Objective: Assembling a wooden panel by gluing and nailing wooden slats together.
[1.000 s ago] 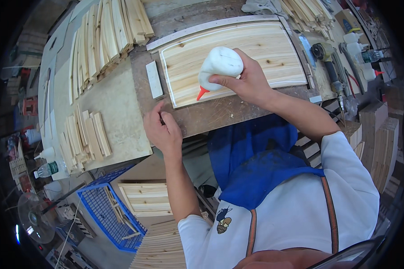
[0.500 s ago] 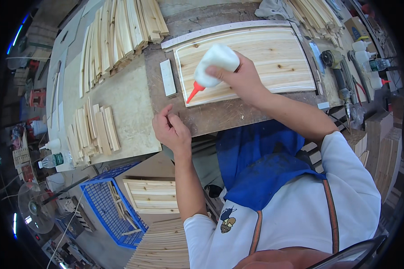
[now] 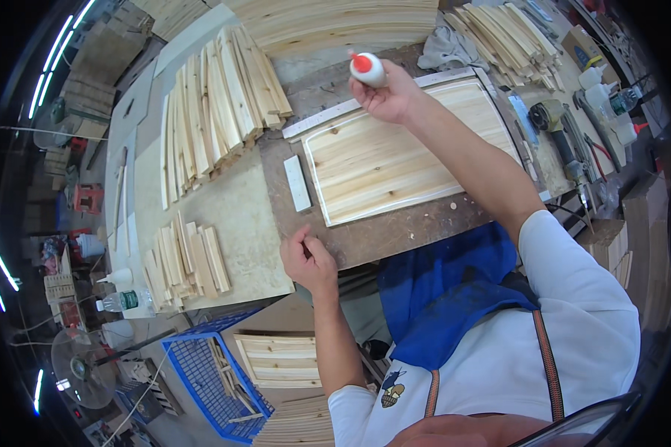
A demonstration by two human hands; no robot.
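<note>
Well left of the rectangular pale wooden panel (image 3: 395, 167), which lies flat on the brown tabletop (image 3: 380, 237) with a thin white line (image 3: 317, 179) along its border, is a pile of short pale wooden strips (image 3: 190, 261). Just beside the panel's left edge lies a flat white oblong block (image 3: 297, 183); off its near-left corner hangs the left hand (image 3: 309, 261), fingers loosely curled, nothing visible in it. Over the panel's far edge, the right hand (image 3: 390, 97) grips a white plastic squeeze bottle (image 3: 375, 74), red nozzle upward (the safer way round). Tipping it nozzle-down could drip onto the panel's bare middle; the right forearm (image 3: 470, 156), crossing above the panel, could smear the line if lowered.
</note>
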